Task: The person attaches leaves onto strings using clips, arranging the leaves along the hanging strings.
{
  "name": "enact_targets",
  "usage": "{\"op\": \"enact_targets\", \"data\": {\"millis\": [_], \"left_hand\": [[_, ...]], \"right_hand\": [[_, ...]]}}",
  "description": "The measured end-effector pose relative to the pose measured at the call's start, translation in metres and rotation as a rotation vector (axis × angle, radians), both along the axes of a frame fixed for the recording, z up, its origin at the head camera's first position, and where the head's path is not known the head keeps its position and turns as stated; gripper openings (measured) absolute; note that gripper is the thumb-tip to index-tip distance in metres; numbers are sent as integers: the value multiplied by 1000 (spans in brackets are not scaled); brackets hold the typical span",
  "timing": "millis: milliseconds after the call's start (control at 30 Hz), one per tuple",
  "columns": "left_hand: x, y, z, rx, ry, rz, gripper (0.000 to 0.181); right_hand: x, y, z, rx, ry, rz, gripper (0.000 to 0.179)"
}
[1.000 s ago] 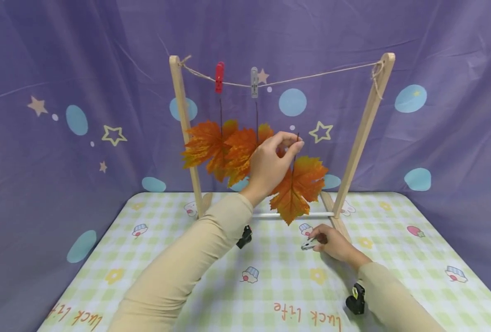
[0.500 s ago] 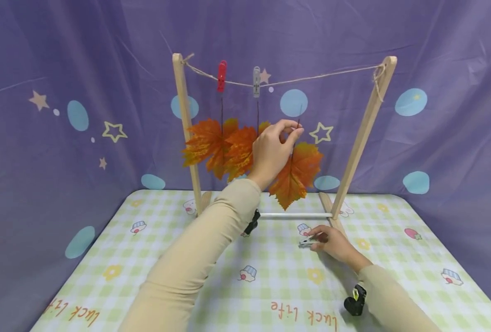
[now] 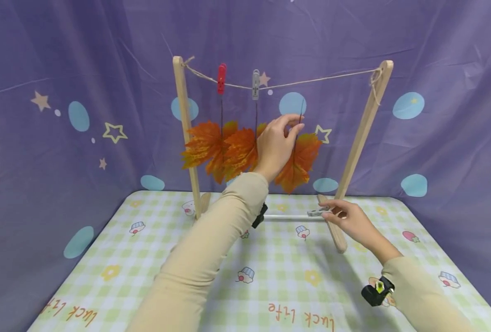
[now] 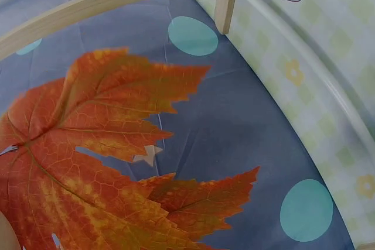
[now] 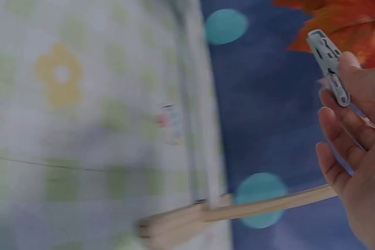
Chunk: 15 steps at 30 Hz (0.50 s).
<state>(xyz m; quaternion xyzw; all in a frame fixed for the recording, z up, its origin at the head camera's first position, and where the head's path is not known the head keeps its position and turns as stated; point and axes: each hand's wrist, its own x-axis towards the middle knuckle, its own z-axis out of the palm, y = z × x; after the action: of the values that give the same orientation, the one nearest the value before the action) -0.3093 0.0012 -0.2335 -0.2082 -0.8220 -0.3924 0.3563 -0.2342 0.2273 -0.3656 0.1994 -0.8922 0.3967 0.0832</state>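
Observation:
My left hand (image 3: 276,145) pinches the thin dark stem of an orange maple leaf (image 3: 301,161), which hangs below the string (image 3: 320,79). The stem's tip points up, a little under the string. Lower down, my right hand (image 3: 353,221) pinches a grey clothespin (image 3: 317,213) between thumb and fingers; the right wrist view shows this clothespin (image 5: 329,67) whole. To the left, a red clothespin (image 3: 221,79) and another grey clothespin (image 3: 255,85) sit on the string. Two more maple leaves hang under them by their stems, the second leaf (image 3: 241,152) partly hidden behind my left hand.
A wooden frame with a left post (image 3: 183,101) and a right post (image 3: 363,129) carries the string. A white rod (image 3: 286,216) joins its feet near the checked tablecloth (image 3: 187,286). Behind stands a purple curtain (image 3: 83,55).
My left hand has lifted the leaf, bringing its stem nearer the string. My right hand has risen from the tabletop with the clothespin, up to the height of the rod in the head view.

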Motion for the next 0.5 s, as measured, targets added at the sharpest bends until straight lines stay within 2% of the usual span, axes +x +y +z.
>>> {"op": "enact_targets", "data": {"millis": [267, 500], "left_hand": [[-2, 5, 5, -19, 0, 12, 28], [-5, 12, 7, -18, 19, 16, 28]], "right_hand": [[-2, 4, 55, -52, 202, -80, 32], [-7, -4, 94, -143, 262, -142, 40]]}}
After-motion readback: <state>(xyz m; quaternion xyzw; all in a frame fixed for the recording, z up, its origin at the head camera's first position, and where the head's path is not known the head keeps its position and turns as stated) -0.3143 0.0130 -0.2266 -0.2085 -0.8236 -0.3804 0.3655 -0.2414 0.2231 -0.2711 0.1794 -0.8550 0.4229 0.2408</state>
